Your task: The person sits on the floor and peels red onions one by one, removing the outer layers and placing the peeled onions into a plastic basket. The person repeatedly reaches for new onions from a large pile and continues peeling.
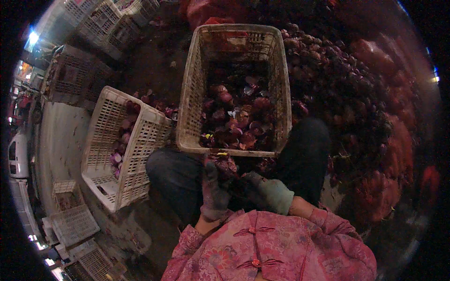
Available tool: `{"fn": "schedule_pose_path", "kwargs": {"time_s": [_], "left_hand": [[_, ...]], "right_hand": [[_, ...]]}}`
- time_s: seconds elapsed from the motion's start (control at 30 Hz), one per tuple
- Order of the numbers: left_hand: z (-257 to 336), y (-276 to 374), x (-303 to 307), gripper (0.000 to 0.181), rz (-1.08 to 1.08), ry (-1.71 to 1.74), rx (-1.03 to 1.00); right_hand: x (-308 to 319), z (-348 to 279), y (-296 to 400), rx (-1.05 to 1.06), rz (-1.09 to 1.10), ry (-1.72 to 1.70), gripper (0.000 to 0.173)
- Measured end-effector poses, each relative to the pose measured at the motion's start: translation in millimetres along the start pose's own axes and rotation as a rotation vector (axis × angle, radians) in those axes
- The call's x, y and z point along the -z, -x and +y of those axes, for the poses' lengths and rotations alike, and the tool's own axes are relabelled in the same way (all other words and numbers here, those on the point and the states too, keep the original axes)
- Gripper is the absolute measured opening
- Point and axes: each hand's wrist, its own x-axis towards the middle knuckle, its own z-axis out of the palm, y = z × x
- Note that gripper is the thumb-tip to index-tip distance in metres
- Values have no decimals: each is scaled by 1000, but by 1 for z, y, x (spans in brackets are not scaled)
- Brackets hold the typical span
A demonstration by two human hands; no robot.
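Observation:
My left hand [215, 193], in a dark grey work glove, is closed around a red onion [225, 164] just below the near rim of a plastic crate. My right hand [267, 191], in a glove with a pale green cuff, is close beside it with fingers bent; dark blur hides what its fingers touch. The upright crate [184, 105] stands beyond my knees and holds red onions [225, 96] and loose skins. To its left, a white plastic crate [135, 175] leans at an angle, with several red onions [125, 138] inside.
A large heap of red onions [316, 59] spreads to the right, bordered by red mesh sacks [378, 193]. Stacked plastic crates [102, 21] stand at the upper left, and more crates [75, 224] lie at the lower left. A white vehicle [19, 158] is at the far left.

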Motion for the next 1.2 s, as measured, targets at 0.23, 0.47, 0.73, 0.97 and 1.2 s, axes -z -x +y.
{"fn": "schedule_pose_path", "kwargs": {"time_s": [0.23, 0.47, 0.73, 0.97, 1.2], "left_hand": [[-11, -13, 6, 34, 44, -168, -160], [-14, -17, -6, 33, 62, -132, -182], [-12, -18, -7, 25, 97, -219, -206], [-10, -20, -6, 24, -45, -129, -246], [-10, -24, 9, 25, 8, -232, -224]], "right_hand": [[8, -12, -6, -92, -144, 149, 54], [3, -19, -33, -68, -92, 199, 50], [6, -16, -28, -128, -163, 314, 54], [14, -23, -51, -178, -215, 269, 40], [-1, -6, -42, -170, -66, 254, 43]]}}
